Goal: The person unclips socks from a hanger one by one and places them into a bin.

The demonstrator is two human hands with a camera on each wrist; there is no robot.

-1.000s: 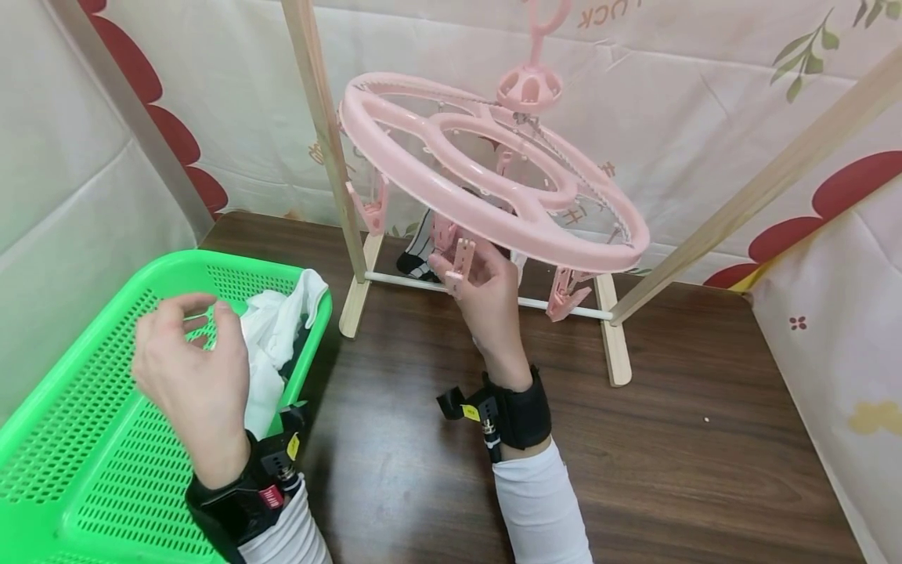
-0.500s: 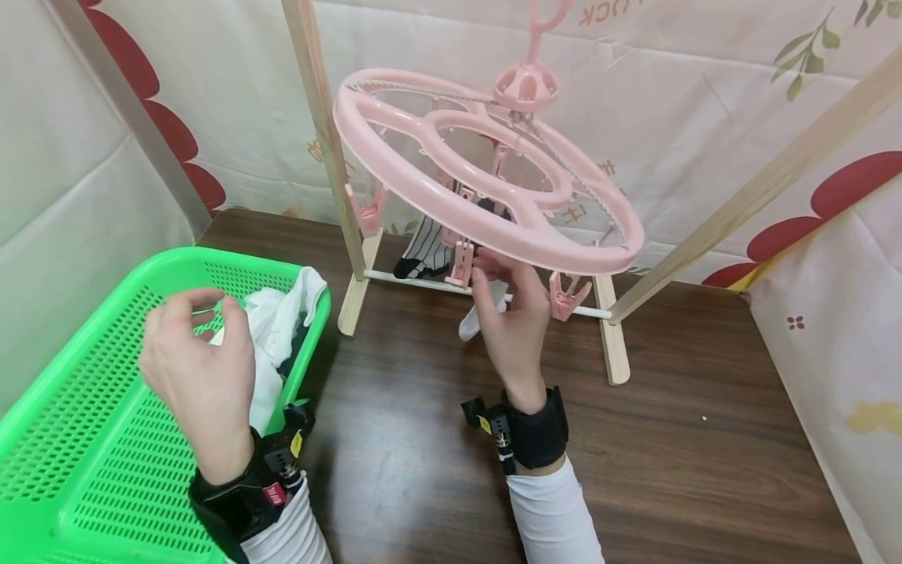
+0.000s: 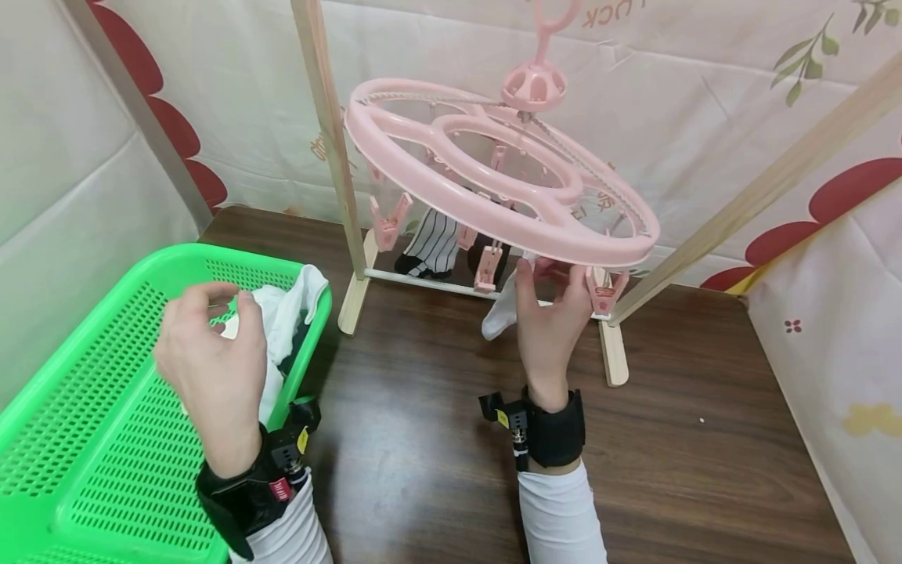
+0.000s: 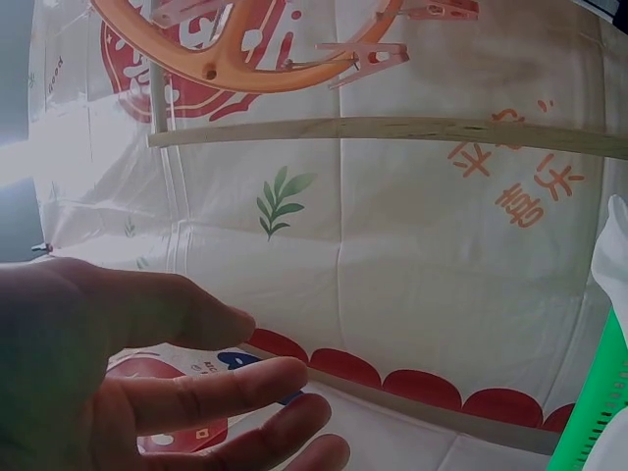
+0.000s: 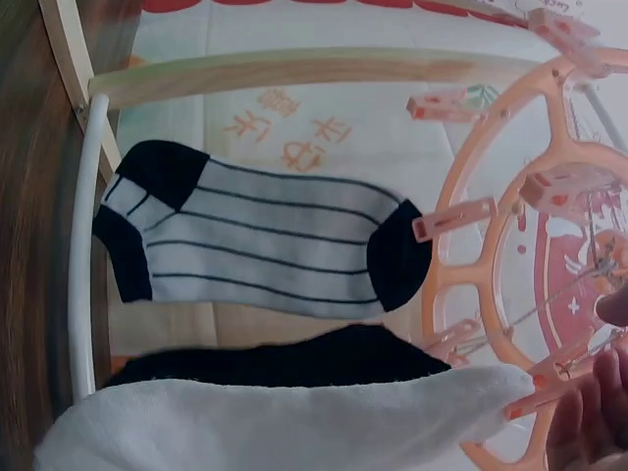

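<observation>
My right hand (image 3: 553, 329) is raised under the near right rim of a pink ring-shaped clip hanger (image 3: 451, 196), thumb and fingers spread apart. Beside its thumb hangs a white sock (image 3: 502, 309), held by a pink clip (image 5: 535, 394). In the right wrist view, the fingers (image 5: 589, 417) are close to that clip; contact is unclear. A striped sock (image 5: 265, 235) with black toe and heel hangs from another clip (image 5: 456, 220), with a black sock (image 5: 285, 358) beside it. My left hand (image 3: 211, 356) hovers over the green basket (image 3: 92, 321), fingers loosely curved, holding nothing.
White cloth (image 3: 282, 313) and something dark lie in the basket's right end. A wooden stand surrounds the hanger, with a left post (image 3: 327, 117), a right post (image 3: 761, 188) and a white crossbar (image 3: 430, 285) above the brown tabletop (image 3: 676, 470). Several clips dangle below the ring.
My right hand has moved right from the front clip to beside the white sock. The ring, its clips and the white sock have shifted right. My left hand has drifted slightly right.
</observation>
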